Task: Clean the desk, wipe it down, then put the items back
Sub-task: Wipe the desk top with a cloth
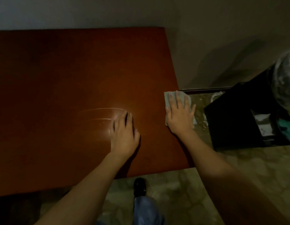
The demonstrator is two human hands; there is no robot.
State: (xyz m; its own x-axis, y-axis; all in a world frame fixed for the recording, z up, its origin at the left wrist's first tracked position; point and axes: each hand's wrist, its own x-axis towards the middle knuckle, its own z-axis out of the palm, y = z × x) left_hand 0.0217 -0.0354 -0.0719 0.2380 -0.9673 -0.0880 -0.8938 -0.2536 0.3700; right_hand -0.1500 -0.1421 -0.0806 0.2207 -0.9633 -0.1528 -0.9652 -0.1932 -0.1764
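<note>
The desk (60,78) runs off the left edge; the right hand (180,116) covers most of the cloth (169,97); a pale bundle (285,82), cut off at right, is too blurred to identify

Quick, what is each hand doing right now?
Left hand: open, flat on the desk, holding nothing.
Right hand: open, fingers straight, pressing the cloth at the desk's right edge.
</note>
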